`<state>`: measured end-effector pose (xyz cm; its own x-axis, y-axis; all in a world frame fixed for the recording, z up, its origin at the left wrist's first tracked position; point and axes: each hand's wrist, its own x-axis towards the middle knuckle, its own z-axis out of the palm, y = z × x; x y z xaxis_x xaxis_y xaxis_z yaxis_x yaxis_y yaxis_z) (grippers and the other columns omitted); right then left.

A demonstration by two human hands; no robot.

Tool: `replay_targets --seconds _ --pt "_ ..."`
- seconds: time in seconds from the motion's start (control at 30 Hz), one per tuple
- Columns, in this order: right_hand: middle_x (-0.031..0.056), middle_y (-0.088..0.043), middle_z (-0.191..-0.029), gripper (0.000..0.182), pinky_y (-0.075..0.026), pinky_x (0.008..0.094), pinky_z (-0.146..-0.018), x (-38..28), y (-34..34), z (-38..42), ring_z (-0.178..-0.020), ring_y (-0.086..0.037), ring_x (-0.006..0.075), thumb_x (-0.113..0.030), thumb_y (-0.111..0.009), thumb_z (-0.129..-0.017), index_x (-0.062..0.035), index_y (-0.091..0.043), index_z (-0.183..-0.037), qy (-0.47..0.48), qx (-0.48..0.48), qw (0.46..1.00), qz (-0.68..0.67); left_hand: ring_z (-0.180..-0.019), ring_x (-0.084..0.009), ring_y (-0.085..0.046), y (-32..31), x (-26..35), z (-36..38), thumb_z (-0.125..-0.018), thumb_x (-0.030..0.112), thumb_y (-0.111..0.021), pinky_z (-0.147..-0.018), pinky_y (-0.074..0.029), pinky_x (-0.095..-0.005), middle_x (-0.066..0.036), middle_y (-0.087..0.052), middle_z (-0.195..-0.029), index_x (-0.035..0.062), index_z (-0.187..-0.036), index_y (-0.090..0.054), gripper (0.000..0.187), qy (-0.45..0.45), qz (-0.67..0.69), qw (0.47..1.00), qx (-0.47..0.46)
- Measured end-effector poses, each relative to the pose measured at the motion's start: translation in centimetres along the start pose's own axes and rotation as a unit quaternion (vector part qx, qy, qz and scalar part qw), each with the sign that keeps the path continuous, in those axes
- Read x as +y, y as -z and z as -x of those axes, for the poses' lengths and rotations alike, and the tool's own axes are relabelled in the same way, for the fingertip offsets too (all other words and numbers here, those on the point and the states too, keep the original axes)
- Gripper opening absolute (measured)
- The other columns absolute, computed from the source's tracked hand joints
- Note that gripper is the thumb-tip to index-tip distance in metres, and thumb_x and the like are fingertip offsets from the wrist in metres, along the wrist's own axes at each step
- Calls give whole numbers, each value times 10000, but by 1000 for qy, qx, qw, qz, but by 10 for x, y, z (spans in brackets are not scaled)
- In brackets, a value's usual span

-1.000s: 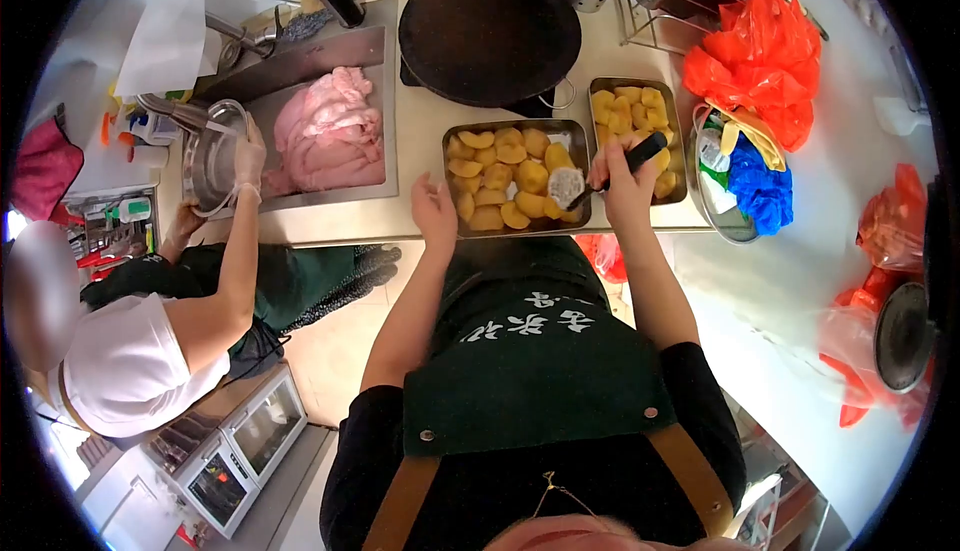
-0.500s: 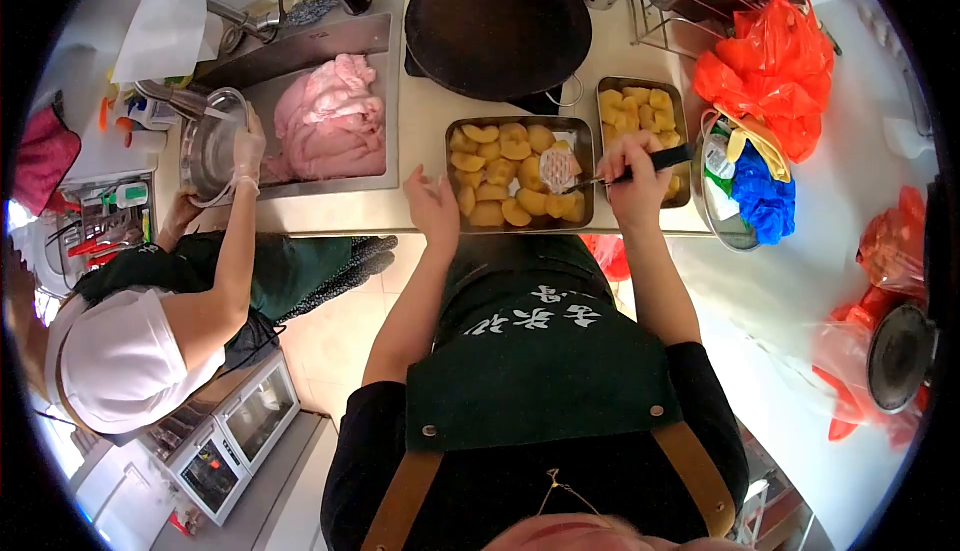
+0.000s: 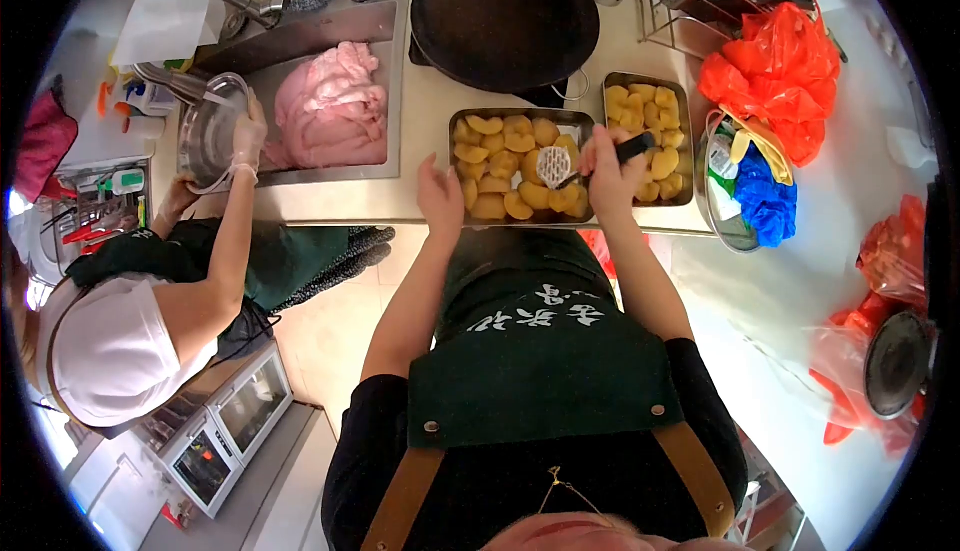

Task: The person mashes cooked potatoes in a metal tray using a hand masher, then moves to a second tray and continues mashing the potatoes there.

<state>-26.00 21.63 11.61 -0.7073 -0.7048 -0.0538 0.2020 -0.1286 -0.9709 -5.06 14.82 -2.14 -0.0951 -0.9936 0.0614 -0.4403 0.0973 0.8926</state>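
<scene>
In my right hand [image 3: 615,173] is a potato masher [image 3: 554,165] with a black handle and a white-looking perforated head. The head is over the potato pieces in a metal tray [image 3: 519,112]. Peeled yellow potato chunks [image 3: 497,185] cover most of the tray's bottom. At the tray's left rim, my left hand [image 3: 440,196] rests with its fingers extended and apart, holding nothing. A second metal tray [image 3: 688,166], also with yellow chunks, stands just right of my right hand.
Behind the trays lies a round black griddle [image 3: 505,21]. A sink [image 3: 398,91] on the left contains pink raw meat [image 3: 330,106]. Beside it a gloved co-worker [image 3: 130,341] holds a metal bowl [image 3: 212,136]. Red bags [image 3: 775,66] and a basin [image 3: 715,201] are on the right.
The masher has shifted slightly left over the potatoes, and its handle points up more. My left hand has moved in closer to the tray's left side.
</scene>
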Motion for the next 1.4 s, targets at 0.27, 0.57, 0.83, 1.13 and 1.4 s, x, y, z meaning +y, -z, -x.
replay_targets --seconds 0.27,0.57,0.83,1.13,1.4 --pt "8 -398 -513 272 -348 250 -430 40 -10 -7 -426 -388 94 -98 -527 -903 -57 -400 -666 -36 -2 999 33 -643 -146 -459 -4 1 0 -860 65 -565 -614 -419 -274 -43 -473 -724 -5 -1201 -464 363 -2 9 1000 13" --pt "60 -451 -544 283 -337 312 -410 66 -1 -69 -426 -405 146 -196 -581 -872 -35 -421 -703 -127 129 983 5 -628 -159 -458 -1 14 -2 -847 52 -566 -605 -418 -283 -47 -465 -709 -2 -1196 -467 367 -3 5 1000 12" --pt "35 -402 -564 234 -330 321 -408 33 21 -69 -442 -368 156 -182 -602 -862 -62 -412 -797 -165 251 949 -97 -635 -172 -476 -1 15 -1 -846 59 -564 -614 -428 -293 -58 -486 -718 2 -1209 -463 381 0 0 1000 9" --pt "0 -445 -543 189 -331 246 -400 25 23 -59 -436 -418 94 -154 -575 -895 -59 -444 -798 -4 142 990 -7 -645 -167 -480 -3 6 -1 -849 57 -562 -629 -434 -283 -61 -493 -721 -2 -1201 -475 368 -17 -10 1000 12" --pt "5 -448 -535 202 -332 238 -399 40 11 -51 -427 -420 86 -125 -556 -904 -61 -445 -749 -1 66 996 57 -650 -140 -458 -5 1 -1 -850 45 -558 -619 -425 -262 -48 -479 -728 -5 -1193 -479 355 -18 -8 1000 13"
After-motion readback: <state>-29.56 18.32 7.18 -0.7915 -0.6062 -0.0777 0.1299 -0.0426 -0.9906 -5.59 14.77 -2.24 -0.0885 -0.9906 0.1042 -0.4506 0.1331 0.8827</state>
